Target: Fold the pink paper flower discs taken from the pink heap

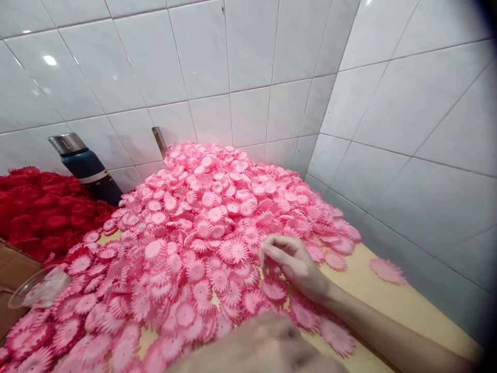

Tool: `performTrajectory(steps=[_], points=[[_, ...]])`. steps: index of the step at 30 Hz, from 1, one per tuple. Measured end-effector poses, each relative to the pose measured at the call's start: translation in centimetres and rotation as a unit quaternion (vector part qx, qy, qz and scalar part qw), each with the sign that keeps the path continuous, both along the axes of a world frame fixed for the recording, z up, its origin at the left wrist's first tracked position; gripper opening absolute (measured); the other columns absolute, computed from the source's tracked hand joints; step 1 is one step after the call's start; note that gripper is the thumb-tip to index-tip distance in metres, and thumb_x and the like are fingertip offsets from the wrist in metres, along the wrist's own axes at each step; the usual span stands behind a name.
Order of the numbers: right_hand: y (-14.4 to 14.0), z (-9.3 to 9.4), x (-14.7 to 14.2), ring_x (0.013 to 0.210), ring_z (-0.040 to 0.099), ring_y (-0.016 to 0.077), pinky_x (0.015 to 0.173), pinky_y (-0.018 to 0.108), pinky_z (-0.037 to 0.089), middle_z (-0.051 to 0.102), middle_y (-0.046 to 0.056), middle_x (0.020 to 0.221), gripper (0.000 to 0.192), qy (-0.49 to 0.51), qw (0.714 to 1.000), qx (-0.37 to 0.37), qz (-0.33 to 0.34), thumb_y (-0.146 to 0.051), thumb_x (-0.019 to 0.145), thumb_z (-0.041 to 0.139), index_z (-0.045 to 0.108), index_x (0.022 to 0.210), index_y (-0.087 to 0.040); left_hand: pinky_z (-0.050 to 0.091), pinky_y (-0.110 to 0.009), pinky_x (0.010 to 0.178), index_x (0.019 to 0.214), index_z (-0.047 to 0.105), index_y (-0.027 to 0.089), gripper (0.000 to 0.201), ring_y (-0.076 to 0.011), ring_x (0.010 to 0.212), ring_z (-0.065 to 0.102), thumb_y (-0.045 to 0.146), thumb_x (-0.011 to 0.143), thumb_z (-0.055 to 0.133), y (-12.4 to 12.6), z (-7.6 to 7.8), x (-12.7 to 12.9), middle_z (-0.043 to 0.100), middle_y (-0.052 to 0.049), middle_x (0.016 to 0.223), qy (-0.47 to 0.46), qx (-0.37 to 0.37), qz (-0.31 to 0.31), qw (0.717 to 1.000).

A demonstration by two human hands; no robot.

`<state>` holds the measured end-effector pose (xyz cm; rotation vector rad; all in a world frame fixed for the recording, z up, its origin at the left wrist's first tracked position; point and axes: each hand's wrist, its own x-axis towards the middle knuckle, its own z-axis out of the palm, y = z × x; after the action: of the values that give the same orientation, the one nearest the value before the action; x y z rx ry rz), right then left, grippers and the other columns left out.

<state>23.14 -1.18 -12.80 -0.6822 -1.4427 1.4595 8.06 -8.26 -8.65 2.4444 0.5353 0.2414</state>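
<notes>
A large heap of pink, fringe-edged flower pieces (209, 199) spreads over the yellow tabletop. My right hand (293, 264) is at the heap's near right side, with thumb and fingertips pinched together. Whatever lies between them is too small to make out. Just below its fingers is one darker pink flower piece (274, 288). At the bottom edge, close to the camera, my left hand (267, 344) shows only its blurred back; its fingers are hidden. More pink pieces lie around both hands.
Red flower pieces (46, 212) are heaped at the left, next to a dark blue bottle (91, 168) tilted in view. A clear plastic cup (41, 287) lies by a cardboard box (17, 264). White tiled walls (248, 52) meet behind the yellow tabletop (392, 305).
</notes>
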Motion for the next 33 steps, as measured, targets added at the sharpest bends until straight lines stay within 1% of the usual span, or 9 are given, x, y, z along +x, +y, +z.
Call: performTrajectory(steps=[1,3,7,10,13,18,28,30,33], points=[[0.0,0.0,0.0,0.055,0.049,0.0120,0.053,0.026,0.037,0.058,0.001,0.062,0.033,0.000,1.000,-0.002,-0.001,-0.040,0.089,0.060,0.060,0.066,-0.016,0.051,-0.034,0.087,0.121,0.059,0.024,0.030,-0.0230,0.093,0.065,0.032,0.093,0.051,0.0,0.7,-0.5,0.072,-0.008,0.100,-0.006,0.008,0.028,1.000],[0.0,0.1,0.1,0.055,0.050,0.0123,0.053,0.026,0.038,0.057,0.001,0.062,0.035,0.003,1.000,0.004,-0.002,-0.042,0.090,0.057,0.060,0.066,-0.016,0.050,-0.035,0.088,0.123,0.054,0.021,0.034,-0.0238,0.103,0.061,0.031,0.091,0.056,0.4,2.0,-1.5,0.067,-0.009,0.114,-0.034,0.034,0.190,0.981],[0.0,0.3,0.1,0.066,0.059,0.0158,0.061,0.027,0.046,0.065,0.003,0.071,0.026,-0.012,0.999,0.036,0.010,-0.041,0.086,0.064,0.068,0.076,-0.017,0.051,-0.032,0.085,0.123,0.052,0.022,0.037,-0.0180,0.095,0.062,0.021,0.087,0.063,2.1,2.5,-2.9,0.066,-0.005,0.110,-0.124,0.082,0.297,0.943],[-0.1,0.4,0.0,0.068,0.062,0.0165,0.062,0.027,0.050,0.069,0.004,0.076,0.019,-0.039,0.999,0.029,0.012,-0.037,0.084,0.068,0.072,0.085,-0.018,0.052,-0.030,0.084,0.108,0.061,0.018,0.029,-0.0169,0.092,0.063,0.019,0.081,0.071,3.1,2.1,-3.3,0.068,-0.004,0.103,-0.165,0.073,0.308,0.934],[0.0,0.4,0.0,0.068,0.063,0.0162,0.062,0.027,0.051,0.070,0.004,0.076,0.019,-0.041,0.999,0.016,-0.003,-0.036,0.083,0.069,0.073,0.086,-0.018,0.054,-0.030,0.081,0.098,0.067,0.017,0.021,-0.0173,0.091,0.064,0.021,0.079,0.074,3.7,1.9,-3.2,0.069,-0.005,0.100,-0.207,0.020,0.328,0.921],[0.2,0.5,0.1,0.063,0.062,0.0126,0.060,0.023,0.050,0.069,0.001,0.072,0.015,0.002,1.000,-0.020,-0.005,-0.032,0.078,0.076,0.071,0.083,-0.019,0.056,-0.030,0.079,0.100,0.070,0.018,0.017,-0.0165,0.087,0.068,0.020,0.083,0.069,4.0,2.1,-3.3,0.072,-0.005,0.097,-0.259,-0.129,0.347,0.892],[0.4,0.3,0.0,0.061,0.053,0.0101,0.059,0.022,0.043,0.062,-0.001,0.068,0.020,0.026,0.996,-0.078,0.022,-0.031,0.071,0.081,0.069,0.077,-0.016,0.050,-0.026,0.080,0.097,0.073,0.021,0.022,-0.0142,0.088,0.063,0.023,0.076,0.077,4.9,1.3,-4.3,0.071,-0.004,0.096,-0.289,-0.293,0.360,0.837],[0.4,0.5,0.0,0.061,0.051,0.0096,0.058,0.022,0.041,0.062,-0.001,0.068,0.021,0.023,0.996,-0.083,0.030,-0.031,0.071,0.081,0.070,0.077,-0.015,0.048,-0.023,0.078,0.095,0.073,0.022,0.020,-0.0116,0.085,0.061,0.024,0.075,0.078,5.0,0.9,-4.4,0.069,-0.002,0.093,-0.308,-0.326,0.362,0.817],[0.3,0.5,-0.1,0.059,0.048,0.0077,0.057,0.020,0.039,0.059,-0.002,0.066,0.022,0.040,0.993,-0.100,0.053,-0.033,0.073,0.080,0.070,0.076,-0.014,0.046,-0.019,0.072,0.092,0.073,0.021,0.024,-0.0071,0.074,0.059,0.022,0.070,0.082,5.1,0.3,-4.4,0.067,0.001,0.086,-0.345,-0.421,0.357,0.759]])
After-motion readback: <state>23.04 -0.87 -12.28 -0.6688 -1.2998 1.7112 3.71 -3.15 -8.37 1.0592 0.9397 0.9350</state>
